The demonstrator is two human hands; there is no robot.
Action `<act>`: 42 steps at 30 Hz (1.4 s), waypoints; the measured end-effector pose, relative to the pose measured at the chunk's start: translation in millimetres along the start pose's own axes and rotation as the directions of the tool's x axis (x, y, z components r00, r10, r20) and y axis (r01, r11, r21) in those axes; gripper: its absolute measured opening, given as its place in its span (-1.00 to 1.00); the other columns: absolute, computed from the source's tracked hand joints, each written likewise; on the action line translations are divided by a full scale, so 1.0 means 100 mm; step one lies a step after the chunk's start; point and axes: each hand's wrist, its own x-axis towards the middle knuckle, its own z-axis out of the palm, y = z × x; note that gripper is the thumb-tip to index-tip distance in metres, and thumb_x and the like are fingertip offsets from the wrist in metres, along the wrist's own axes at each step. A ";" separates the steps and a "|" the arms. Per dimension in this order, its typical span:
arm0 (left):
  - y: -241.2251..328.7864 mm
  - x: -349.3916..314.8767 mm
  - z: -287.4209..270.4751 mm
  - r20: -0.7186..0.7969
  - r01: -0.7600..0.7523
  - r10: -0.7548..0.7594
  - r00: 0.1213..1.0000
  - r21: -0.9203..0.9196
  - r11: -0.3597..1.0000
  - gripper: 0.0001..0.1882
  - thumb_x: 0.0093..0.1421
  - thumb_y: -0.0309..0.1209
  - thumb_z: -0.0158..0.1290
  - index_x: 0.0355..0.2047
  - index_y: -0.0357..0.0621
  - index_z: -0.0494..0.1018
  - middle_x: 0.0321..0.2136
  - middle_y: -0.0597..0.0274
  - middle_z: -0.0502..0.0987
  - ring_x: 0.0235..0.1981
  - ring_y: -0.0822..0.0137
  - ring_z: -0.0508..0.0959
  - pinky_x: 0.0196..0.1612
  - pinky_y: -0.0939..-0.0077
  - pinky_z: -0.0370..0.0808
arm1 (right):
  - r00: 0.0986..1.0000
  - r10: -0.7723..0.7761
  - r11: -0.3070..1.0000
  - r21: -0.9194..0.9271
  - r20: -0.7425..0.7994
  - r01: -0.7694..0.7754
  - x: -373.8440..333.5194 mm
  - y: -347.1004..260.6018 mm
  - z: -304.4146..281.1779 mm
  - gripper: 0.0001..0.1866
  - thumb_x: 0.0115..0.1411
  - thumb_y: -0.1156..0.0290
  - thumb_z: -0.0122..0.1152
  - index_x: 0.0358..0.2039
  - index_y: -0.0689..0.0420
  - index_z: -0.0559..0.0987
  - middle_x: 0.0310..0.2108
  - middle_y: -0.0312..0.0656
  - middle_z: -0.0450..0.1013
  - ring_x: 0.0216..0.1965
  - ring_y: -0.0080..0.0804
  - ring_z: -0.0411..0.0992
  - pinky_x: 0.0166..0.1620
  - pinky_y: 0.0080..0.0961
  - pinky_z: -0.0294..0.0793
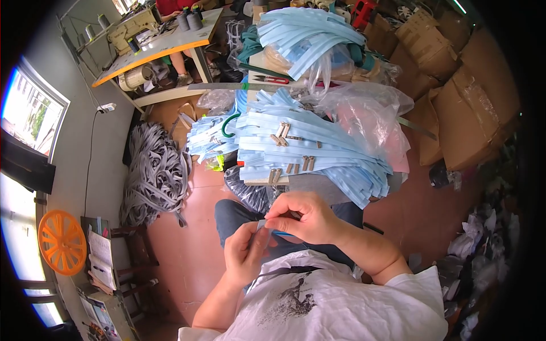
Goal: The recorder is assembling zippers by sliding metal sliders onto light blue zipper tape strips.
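Above the lap (230,216), the left hand (245,250) and right hand (304,217) pinch a small pale piece (261,224) (probably to steady it). Blue strips (261,125) fan across the table (261,182), presumably for easy reach.

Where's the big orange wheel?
The orange wheel is at the far left of the head view, just left of the papers, with the grey strips farther right.

Both hands (307,217) pinch pale pc. (261,225) nr. lt.-blue strips (341,162).
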 end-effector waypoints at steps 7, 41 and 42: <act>-0.07 0.01 0.02 0.017 -0.007 0.007 1.000 -0.014 1.000 -0.83 0.37 -0.44 -0.06 -0.19 -0.31 0.44 -0.48 0.27 0.58 -0.54 0.60 0.48 -0.49 0.74 0.42 | 0.962 -0.256 0.956 -0.173 -0.092 0.238 -0.04 0.14 0.09 -0.89 0.10 0.48 0.36 -0.36 0.20 0.61 -0.42 -0.23 0.53 -0.51 -0.45 0.47 -0.45 -0.56 0.43; 0.03 0.01 0.12 -0.159 -0.223 0.178 0.971 -0.338 0.914 -0.73 0.35 -0.49 -0.04 0.02 -0.36 0.35 -0.34 0.18 0.55 -0.39 0.45 0.55 -0.29 0.58 0.50 | 0.957 -0.272 0.933 -0.270 -0.099 0.237 -0.06 0.00 0.20 -0.88 0.11 0.60 0.25 -0.31 0.23 0.54 -0.41 -0.15 0.48 -0.45 -0.25 0.49 -0.43 -0.43 0.46; 0.01 0.01 0.09 -0.146 -0.315 0.301 0.942 -0.085 0.945 -0.72 0.32 -0.54 -0.02 0.02 -0.36 0.38 -0.33 0.16 0.55 -0.38 0.43 0.55 -0.30 0.58 0.50 | 0.955 -0.281 0.923 -0.300 -0.093 0.242 -0.06 -0.01 0.21 -0.88 0.09 0.61 0.25 -0.33 0.22 0.53 -0.41 -0.15 0.47 -0.46 -0.23 0.49 -0.44 -0.40 0.46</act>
